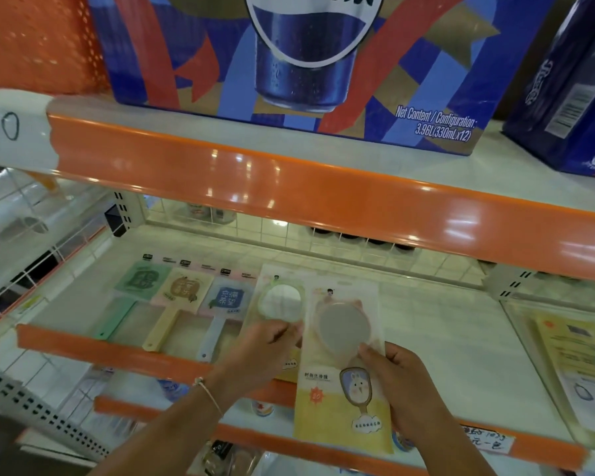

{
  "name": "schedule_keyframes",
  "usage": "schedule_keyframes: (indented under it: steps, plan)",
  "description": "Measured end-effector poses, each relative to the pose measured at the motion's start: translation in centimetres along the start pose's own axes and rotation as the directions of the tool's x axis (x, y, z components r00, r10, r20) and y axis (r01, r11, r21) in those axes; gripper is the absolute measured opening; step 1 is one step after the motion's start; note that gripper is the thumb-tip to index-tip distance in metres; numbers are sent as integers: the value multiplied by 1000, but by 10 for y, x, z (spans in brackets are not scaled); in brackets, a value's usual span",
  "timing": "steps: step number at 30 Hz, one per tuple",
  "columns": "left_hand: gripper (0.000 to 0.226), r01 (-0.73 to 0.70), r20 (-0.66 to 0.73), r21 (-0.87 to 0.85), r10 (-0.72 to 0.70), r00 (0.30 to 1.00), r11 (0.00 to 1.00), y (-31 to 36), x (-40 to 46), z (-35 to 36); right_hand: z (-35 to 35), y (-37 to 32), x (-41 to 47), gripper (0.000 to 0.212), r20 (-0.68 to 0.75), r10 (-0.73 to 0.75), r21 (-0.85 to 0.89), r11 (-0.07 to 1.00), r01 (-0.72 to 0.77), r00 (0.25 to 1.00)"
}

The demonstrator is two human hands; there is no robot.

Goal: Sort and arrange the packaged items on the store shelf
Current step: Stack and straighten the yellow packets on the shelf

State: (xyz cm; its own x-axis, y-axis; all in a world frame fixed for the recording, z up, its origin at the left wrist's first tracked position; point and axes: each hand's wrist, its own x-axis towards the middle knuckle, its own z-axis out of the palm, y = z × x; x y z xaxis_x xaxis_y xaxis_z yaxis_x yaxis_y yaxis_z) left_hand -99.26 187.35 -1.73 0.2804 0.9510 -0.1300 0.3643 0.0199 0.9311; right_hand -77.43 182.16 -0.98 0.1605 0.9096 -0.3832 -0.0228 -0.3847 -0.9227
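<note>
I am laying mirror packs in a row on the middle shelf [443, 338], beside three paddle-shaped packs: green [141, 281], beige [182, 290] and blue [229, 298]. My right hand [397, 376] grasps the pink mirror pack [344, 355] by its right edge, thumb on its face near the round mirror, fingers curled behind. The pack sticks out over the orange shelf lip [124, 348], so it is not yet seated. My left hand [272, 341] pinches the lower part of the green mirror pack [279, 304], which lies flat just left of the pink one, their edges touching or overlapping; I cannot tell which. I judge the next move is to slide the pink pack back until its top lines up with its neighbour, keeping it square and not riding over the green pack.
</note>
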Motion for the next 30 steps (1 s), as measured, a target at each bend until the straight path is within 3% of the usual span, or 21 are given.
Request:
schedule_keyframes:
  steps: [2, 3, 6, 14, 19, 24, 30]
  plan:
    - [39, -163, -177, 300, 223, 959, 940, -9, 2, -6, -7, 3, 12, 21, -85, 5, -17, 1000, -7, 996]
    - [34, -214, -214, 470, 346, 913, 856, -16, 3, -9, -12, 6, 19, 22, -125, -1, -50, 999, -6, 992]
    - [27, -290, -134, 719, 536, 834, 631, -43, 4, -6, -22, 14, 41, 29, -202, -30, -203, 979, -12, 979]
    - [25, -292, -87, 827, 623, 778, 480, -62, 5, 13, -21, 20, 77, 35, -212, -58, -376, 926, -26, 975]
    - [25, -289, -97, 849, 669, 737, 442, -66, 6, 19, -9, 15, 81, 20, -257, -204, -553, 833, 29, 945]
    - [30, -253, -87, 872, 639, 764, 420, -73, 5, 27, 3, 13, 82, 47, -278, -253, -625, 781, 26, 927]
    - [30, -293, -85, 842, 648, 757, 453, -68, 4, 29, 12, 20, 83, 51, -259, -263, -722, 692, -5, 929]
